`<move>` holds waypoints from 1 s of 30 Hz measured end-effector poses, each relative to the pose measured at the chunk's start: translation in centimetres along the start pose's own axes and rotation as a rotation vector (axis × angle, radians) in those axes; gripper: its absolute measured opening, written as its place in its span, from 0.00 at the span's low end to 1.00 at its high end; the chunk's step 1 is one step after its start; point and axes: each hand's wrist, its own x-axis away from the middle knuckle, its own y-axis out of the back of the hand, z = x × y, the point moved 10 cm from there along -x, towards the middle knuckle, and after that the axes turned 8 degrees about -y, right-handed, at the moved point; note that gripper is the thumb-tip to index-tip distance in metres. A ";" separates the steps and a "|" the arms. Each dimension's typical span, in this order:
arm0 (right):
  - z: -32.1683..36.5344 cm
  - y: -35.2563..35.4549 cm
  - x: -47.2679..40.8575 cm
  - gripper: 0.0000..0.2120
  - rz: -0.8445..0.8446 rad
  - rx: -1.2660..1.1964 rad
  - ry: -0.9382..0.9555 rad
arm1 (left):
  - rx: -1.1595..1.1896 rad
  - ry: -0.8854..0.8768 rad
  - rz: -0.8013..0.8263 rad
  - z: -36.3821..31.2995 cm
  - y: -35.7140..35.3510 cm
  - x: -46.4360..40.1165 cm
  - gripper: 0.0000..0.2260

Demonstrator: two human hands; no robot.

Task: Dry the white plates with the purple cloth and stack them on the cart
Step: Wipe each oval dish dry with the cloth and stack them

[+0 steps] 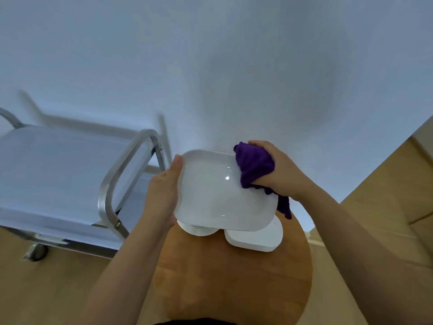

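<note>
A white rounded-square plate (218,193) is held up over the round wooden table (234,277). My left hand (164,195) grips its left edge, thumb on the rim. My right hand (278,170) clutches the bunched purple cloth (254,167) and presses it against the plate's upper right corner; a tail of cloth hangs behind the plate. Under the held plate, a stack of round white plates (199,229) and a stack of rounded-square white plates (255,238) sit on the table. The metal cart (58,174) stands to the left, its top shelf bare.
The cart's curved metal handle (121,177) faces the table, and one caster (37,252) shows on the wooden floor. A pale wall fills the background. A light wooden panel (398,195) runs along the right.
</note>
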 end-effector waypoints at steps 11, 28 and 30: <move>-7.0 -2.2 4.6 0.30 -0.649 -1.169 -0.342 | 0.255 0.055 -0.177 0.9 -2.5 2.1 0.16; -1.3 0.5 3.5 0.43 -0.393 -0.485 -0.137 | -0.050 0.181 0.180 2.5 -5.9 0.9 0.11; -1.0 -0.2 3.8 0.42 -0.361 -0.441 -0.119 | 0.066 0.161 0.080 1.7 -5.5 0.6 0.09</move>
